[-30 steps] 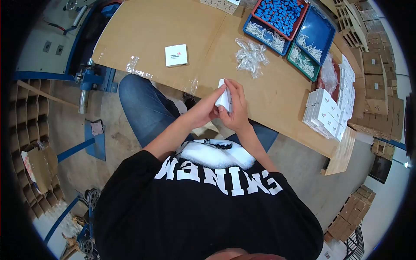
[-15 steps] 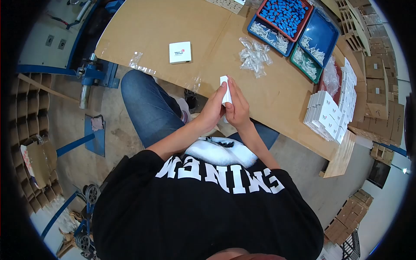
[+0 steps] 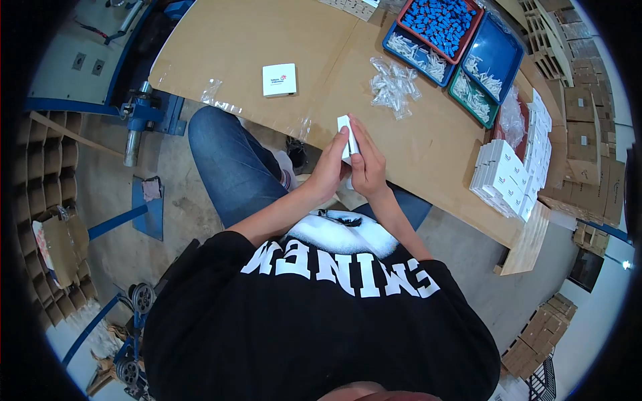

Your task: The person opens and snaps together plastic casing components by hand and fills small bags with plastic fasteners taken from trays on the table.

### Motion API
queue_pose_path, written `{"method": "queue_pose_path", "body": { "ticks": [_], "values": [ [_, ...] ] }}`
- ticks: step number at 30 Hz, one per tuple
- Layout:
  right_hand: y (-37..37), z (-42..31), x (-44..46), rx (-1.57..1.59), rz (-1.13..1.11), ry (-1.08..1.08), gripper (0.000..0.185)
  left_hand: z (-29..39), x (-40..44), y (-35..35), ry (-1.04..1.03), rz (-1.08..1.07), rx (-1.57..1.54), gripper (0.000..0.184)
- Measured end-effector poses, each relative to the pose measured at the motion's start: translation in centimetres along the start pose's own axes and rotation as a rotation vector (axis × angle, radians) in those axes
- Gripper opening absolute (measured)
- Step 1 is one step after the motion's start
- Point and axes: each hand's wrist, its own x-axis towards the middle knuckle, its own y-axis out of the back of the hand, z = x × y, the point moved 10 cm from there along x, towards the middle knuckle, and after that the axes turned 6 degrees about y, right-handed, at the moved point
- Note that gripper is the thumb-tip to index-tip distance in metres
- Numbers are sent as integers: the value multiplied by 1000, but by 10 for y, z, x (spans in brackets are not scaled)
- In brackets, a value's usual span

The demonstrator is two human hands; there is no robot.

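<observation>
A small white box [image 3: 346,151] stands edge-on between my two hands, just off the table's front edge. My left hand [image 3: 326,172] presses on its left side, the thumb lying along the upper edge. Against the other side lies my right hand [image 3: 368,164], its fingers stretched along the box. The palms cover most of its faces. Farther forward and to the left, another flat white box [image 3: 279,80] with a small printed logo lies on the cardboard-covered table [image 3: 254,33].
Clear plastic pieces [image 3: 394,88] lie right of centre. Beyond them are a red tray [image 3: 400,21] of blue parts, blue trays [image 3: 511,53] and a green tray [image 3: 456,100] with white pieces. Stacked white boxes [image 3: 501,175] stand at right. A blue clamp-like fixture [image 3: 140,112] stands left.
Both hands still hold the white box; it has tilted slightly, its top leaning a little to the left. The view has shifted very slightly.
</observation>
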Motion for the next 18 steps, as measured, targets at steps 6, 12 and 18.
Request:
{"method": "queue_pose_path", "body": {
  "ticks": [6, 12, 18],
  "values": [
    [4, 14, 3, -29, 4, -367, 50, 40, 8, 12, -339, -18, 318, 57],
    [-5, 4, -1, 36, -99, -251, 48, 53, -11, 5, -524, -69, 522, 57],
    [-7, -10, 1, -25, -105, -147, 43, 57, -17, 2, -635, -85, 606, 59]
  ]
}}
